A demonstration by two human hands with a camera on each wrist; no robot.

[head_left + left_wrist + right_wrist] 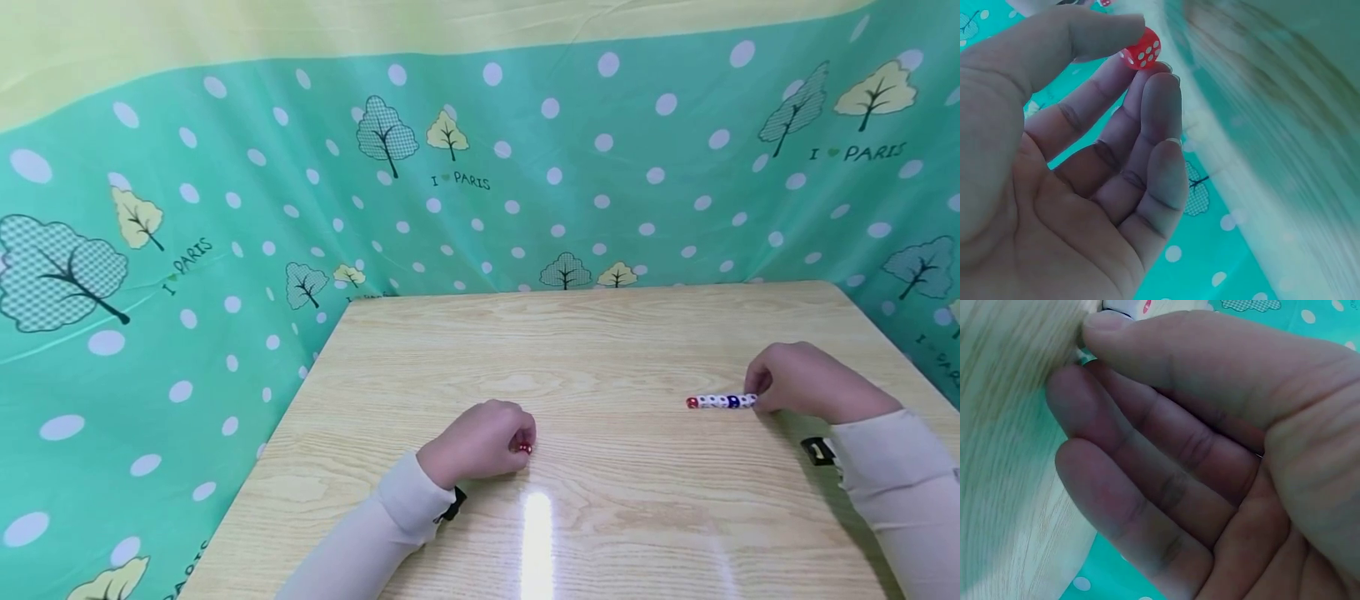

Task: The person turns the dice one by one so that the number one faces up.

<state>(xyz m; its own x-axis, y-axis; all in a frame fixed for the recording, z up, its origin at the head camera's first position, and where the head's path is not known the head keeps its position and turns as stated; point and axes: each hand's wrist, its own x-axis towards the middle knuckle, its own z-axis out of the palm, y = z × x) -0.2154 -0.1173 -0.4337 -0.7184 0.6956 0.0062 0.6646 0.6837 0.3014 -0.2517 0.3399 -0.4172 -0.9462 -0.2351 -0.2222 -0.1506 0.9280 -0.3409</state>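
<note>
My left hand (483,442) pinches a red die (1142,51) with white pips between thumb and fingertips, just over the left-middle of the table. To the right, a straight row of dice (712,402) lies on the wood: a red one at its left end, white ones, and a blue die (733,402) near its right end. My right hand (806,383) is at that right end, thumb and finger pinching the end white die (751,400). In the right wrist view a white die (1127,306) shows partly behind the thumb; the other fingers curve loosely.
The light wood table (600,342) carries a bright glare streak near its front. A green dotted curtain (480,183) with tree prints hangs behind the table and along both sides.
</note>
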